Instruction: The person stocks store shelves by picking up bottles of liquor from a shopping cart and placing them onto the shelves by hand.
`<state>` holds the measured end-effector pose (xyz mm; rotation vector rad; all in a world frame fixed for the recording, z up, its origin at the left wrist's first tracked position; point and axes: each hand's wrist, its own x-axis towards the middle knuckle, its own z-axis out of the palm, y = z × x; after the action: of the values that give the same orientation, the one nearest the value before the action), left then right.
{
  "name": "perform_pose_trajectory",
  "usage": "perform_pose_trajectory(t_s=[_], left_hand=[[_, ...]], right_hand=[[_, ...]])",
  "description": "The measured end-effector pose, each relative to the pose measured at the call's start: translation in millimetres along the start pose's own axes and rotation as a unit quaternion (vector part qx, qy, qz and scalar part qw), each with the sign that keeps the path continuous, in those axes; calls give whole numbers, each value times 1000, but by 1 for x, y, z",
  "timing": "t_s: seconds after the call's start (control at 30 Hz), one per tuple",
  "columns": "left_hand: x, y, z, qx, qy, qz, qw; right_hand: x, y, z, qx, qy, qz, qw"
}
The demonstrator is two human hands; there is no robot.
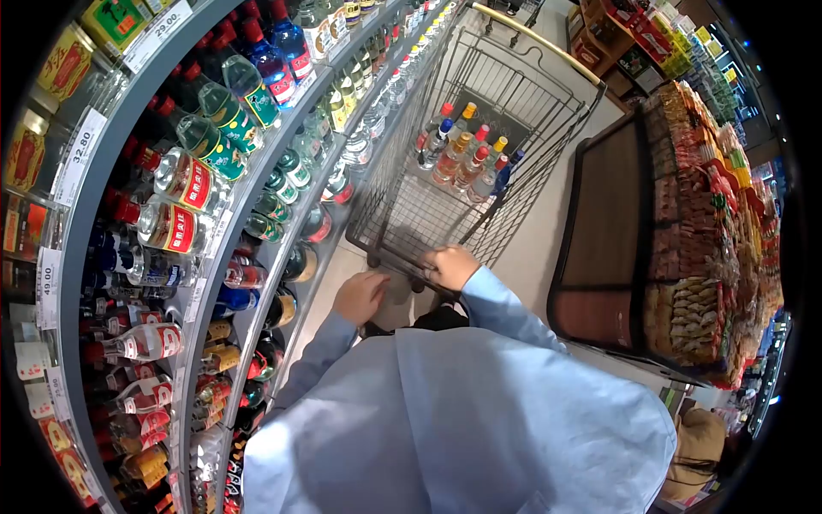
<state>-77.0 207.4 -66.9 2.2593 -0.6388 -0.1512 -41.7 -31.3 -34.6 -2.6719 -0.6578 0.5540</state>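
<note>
My right hand (452, 267) is at the near end of a wire shopping cart (368, 233), its fingers curled over the edge. My left hand (361, 297) hangs in the air between the cart and the shelves, its fingers loosely bent and nothing visible in it. Inside the cart, several bottles (469, 167) stand together toward the far end, with red, blue, yellow and pink caps. Bare wire mesh shows at the cart's near end.
Curved shelves (282, 163) packed with bottles and price tags line my left. To the right stands a dark display stand (599, 231) piled with packaged snacks (698, 231). A person (698, 441) is at lower right. Pale floor (548, 201) runs beside the cart.
</note>
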Motion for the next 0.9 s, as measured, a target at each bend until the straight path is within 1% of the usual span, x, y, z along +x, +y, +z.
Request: perform_pose_trajectory(t_s=[0.1,0.13,0.23,0.27,0.37,0.4,0.43,0.47,0.5,0.53,0.63,0.67,0.7,0.77,0.83,0.87,0.9], left_hand=[[24,3,38,3,-21,-7,1000],[35,13,44,3,-44,-20,999],[57,27,77,4,-19,-35,999],[64,31,87,-9,-39,-66,997],[84,49,98,-13,-32,-89,995],[92,55,101,-15,-31,-110,993],[99,59,106,-15,-22,-106,994],[106,61,111,-15,-14,-103,994],[111,63,115,-15,-6,-101,995],[117,65,120,2,8,-90,996],[125,74,131,3,57,-117,992],[126,76,131,-6,75,-107,991],[125,78,130,12,71,-124,990],[119,81,126,47,59,-155,985],[109,84,124,35,64,-200,977],[104,86,124,31,75,-215,973],[101,87,124,27,86,-230,969]], right_hand=[[5,53,-1,43,47,-19,998],[6,74,-4,56,73,-41,995],[14,149,-21,25,69,18,997],[19,175,-26,40,91,35,994],[39,236,-43,89,182,72,977],[50,256,-48,109,173,105,973],[62,277,-47,129,161,139,969],[76,305,-32,107,216,117,963],[85,315,-32,107,241,122,957],[92,324,-33,97,235,153,955],[119,354,-25,64,239,223,943],[128,364,-23,76,209,257,940],[136,374,-22,101,168,289,937],[139,382,-16,200,173,322,909],[146,400,7,205,212,328,897],[146,407,19,281,244,315,873],[154,424,38,320,248,326,854]])
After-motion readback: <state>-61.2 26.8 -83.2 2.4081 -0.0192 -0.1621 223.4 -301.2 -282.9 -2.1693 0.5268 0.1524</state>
